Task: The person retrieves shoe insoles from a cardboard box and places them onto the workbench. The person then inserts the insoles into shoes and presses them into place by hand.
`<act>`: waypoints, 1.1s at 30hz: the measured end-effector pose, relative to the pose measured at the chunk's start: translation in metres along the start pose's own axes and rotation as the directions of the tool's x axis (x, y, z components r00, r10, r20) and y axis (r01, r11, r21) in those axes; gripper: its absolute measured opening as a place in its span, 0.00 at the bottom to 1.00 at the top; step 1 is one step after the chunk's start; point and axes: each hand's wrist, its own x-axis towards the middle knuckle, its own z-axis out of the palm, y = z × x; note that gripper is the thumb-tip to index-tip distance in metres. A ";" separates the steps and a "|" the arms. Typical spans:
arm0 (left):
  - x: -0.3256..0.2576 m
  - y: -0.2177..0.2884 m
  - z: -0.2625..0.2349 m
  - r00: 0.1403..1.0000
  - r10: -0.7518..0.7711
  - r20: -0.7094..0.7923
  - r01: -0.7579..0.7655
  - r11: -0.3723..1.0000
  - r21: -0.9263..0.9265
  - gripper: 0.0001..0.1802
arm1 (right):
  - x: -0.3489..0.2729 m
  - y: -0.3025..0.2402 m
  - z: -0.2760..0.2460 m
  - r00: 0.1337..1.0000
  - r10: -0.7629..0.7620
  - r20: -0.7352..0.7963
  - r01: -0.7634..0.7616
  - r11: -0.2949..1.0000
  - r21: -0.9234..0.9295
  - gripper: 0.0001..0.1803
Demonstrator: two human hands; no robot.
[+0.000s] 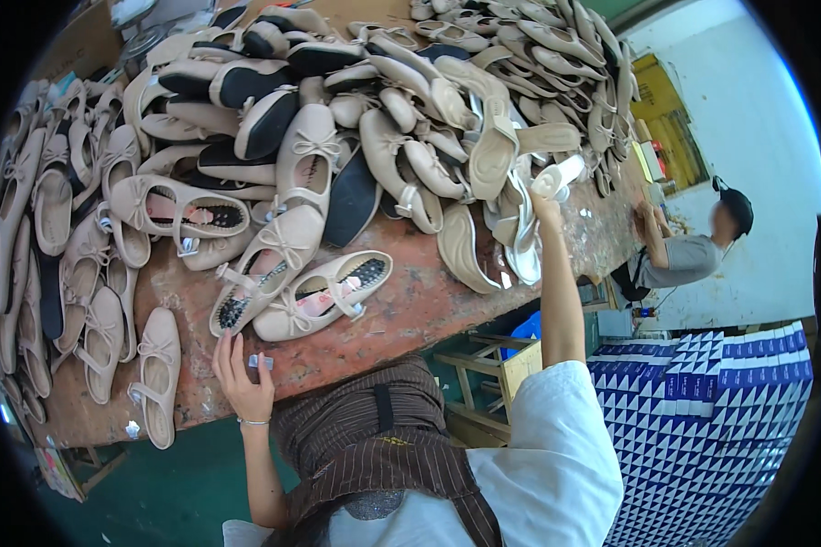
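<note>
My right hand point(547, 211) reaches out to the far right of the pile, its fingers closed on a pale insole point(561, 175). Around it lie more insoles, among them a beige one point(549, 138) and a stack of white ones point(522, 242). My left hand point(243, 381) rests at the table's near edge with fingers apart, fingertips by the heel of a beige strap shoe point(266, 269). A small whitish piece point(261, 362) shows at its thumb. Beside that shoe lies another beige bow shoe point(324, 296) with a dotted lining. A lone shoe point(158, 378) lies farther left.
Large heaps of beige shoes point(246, 82) cover the back and left of the worn reddish table point(401, 301). A wooden stool point(483, 374) stands below its edge. At right, a person in a cap point(688, 260) works near stacked blue-and-white boxes point(702, 428).
</note>
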 end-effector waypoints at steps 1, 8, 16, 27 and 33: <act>0.001 0.000 0.003 1.000 0.020 0.009 -0.020 1.000 0.009 0.24 | -0.006 0.010 -0.007 0.995 -0.021 -0.094 0.019 1.000 -0.023 0.49; -0.004 0.001 0.007 0.997 0.067 -0.026 -0.065 0.996 0.068 0.22 | -0.094 -0.015 -0.028 0.600 -0.543 -0.587 0.630 0.773 -0.071 0.10; -0.007 0.003 0.010 0.996 0.079 -0.036 -0.074 0.988 0.137 0.21 | -0.118 -0.100 0.014 0.540 -0.792 -0.285 0.788 0.595 -0.159 0.13; 0.002 0.006 0.012 0.998 0.053 -0.047 -0.046 0.990 0.133 0.21 | -0.009 -0.134 0.028 0.887 -0.438 0.146 0.290 0.774 0.563 0.25; -0.007 0.027 0.009 0.968 0.116 -0.221 -0.091 0.989 0.120 0.16 | -0.079 -0.145 -0.035 0.520 -0.710 0.475 -0.494 0.204 0.845 0.20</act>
